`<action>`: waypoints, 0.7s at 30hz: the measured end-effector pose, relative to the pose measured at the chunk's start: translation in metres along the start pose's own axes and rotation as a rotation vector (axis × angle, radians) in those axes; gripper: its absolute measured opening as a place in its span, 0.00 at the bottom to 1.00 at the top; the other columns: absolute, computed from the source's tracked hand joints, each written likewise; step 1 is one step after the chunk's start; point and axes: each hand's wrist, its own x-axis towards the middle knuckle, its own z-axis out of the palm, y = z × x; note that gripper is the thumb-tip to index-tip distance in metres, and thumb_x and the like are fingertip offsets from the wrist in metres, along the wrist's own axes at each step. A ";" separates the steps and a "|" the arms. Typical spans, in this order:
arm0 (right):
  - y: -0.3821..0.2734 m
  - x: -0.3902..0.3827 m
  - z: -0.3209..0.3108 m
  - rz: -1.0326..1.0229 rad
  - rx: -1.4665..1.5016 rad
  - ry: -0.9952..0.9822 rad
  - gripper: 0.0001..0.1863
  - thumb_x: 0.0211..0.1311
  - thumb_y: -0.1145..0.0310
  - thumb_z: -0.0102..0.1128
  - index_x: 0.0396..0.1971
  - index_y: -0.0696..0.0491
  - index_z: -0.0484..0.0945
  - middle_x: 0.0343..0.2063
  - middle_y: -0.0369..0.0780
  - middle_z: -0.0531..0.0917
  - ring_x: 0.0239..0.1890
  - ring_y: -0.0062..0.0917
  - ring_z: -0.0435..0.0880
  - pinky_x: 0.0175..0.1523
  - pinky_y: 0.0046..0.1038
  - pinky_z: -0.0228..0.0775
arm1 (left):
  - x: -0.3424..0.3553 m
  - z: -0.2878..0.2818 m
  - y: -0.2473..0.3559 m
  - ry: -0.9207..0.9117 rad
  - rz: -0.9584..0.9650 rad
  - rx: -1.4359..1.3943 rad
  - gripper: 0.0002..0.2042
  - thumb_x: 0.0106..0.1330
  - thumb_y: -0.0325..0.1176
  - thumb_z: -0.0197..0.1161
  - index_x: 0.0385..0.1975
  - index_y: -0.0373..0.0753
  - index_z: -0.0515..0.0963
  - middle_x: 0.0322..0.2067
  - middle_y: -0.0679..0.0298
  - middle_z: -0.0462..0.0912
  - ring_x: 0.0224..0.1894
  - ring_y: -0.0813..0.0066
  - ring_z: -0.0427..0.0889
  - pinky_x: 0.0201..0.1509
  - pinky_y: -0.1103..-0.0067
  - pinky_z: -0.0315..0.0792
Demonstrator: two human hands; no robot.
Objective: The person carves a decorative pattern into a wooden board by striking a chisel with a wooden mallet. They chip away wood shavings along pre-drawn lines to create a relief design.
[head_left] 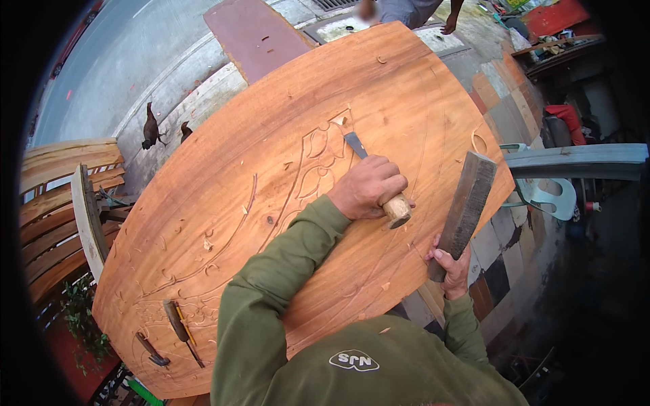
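Note:
My left hand (372, 186) is closed around a wood chisel (355, 144), its light wooden handle end jutting out below the fist. The steel blade slants up and left, its tip at the carved pattern (318, 152) on a large wooden panel (271, 122). A small curl of wood lies by the tip. At the panel's right edge, my right hand (452, 267) grips the lower end of a thick, dark wooden block (466, 210), held upright and slanting, apart from the chisel handle.
Toward the panel's lower left lie a wooden-handled chisel (177, 321), a pencil (184, 322) and another tool (152, 350). Wood shavings dot the surface. A slatted bench (68, 183) is at left, a light plastic chair (548, 196) at right. Beyond are birds (152, 126) and a person (409, 12).

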 end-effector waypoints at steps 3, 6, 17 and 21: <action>0.004 -0.002 -0.004 -0.017 0.007 -0.015 0.30 0.57 0.71 0.77 0.58 0.58 0.72 0.43 0.42 0.82 0.37 0.26 0.87 0.44 0.32 0.86 | -0.005 0.003 -0.001 0.027 0.015 0.014 0.14 0.64 0.35 0.80 0.32 0.42 0.77 0.28 0.61 0.75 0.31 0.60 0.77 0.36 0.66 0.71; 0.003 -0.003 -0.003 -0.025 0.002 -0.013 0.31 0.58 0.71 0.76 0.59 0.58 0.71 0.44 0.43 0.82 0.37 0.26 0.87 0.43 0.32 0.86 | -0.003 0.003 -0.007 0.056 0.039 0.034 0.13 0.64 0.34 0.80 0.31 0.42 0.78 0.28 0.61 0.75 0.31 0.59 0.77 0.36 0.66 0.71; -0.014 -0.006 0.022 -0.721 -0.717 0.123 0.37 0.57 0.71 0.81 0.62 0.55 0.68 0.47 0.45 0.82 0.45 0.30 0.87 0.47 0.31 0.82 | -0.005 -0.017 -0.012 0.054 0.030 -0.062 0.11 0.59 0.26 0.77 0.30 0.40 0.77 0.27 0.60 0.76 0.30 0.59 0.78 0.32 0.66 0.72; -0.020 0.023 0.035 -1.209 -0.722 0.082 0.40 0.53 0.70 0.85 0.62 0.52 0.67 0.45 0.48 0.84 0.41 0.37 0.89 0.45 0.37 0.84 | -0.005 -0.017 -0.010 0.086 0.009 -0.063 0.11 0.59 0.26 0.77 0.31 0.40 0.77 0.26 0.61 0.76 0.30 0.60 0.78 0.32 0.67 0.72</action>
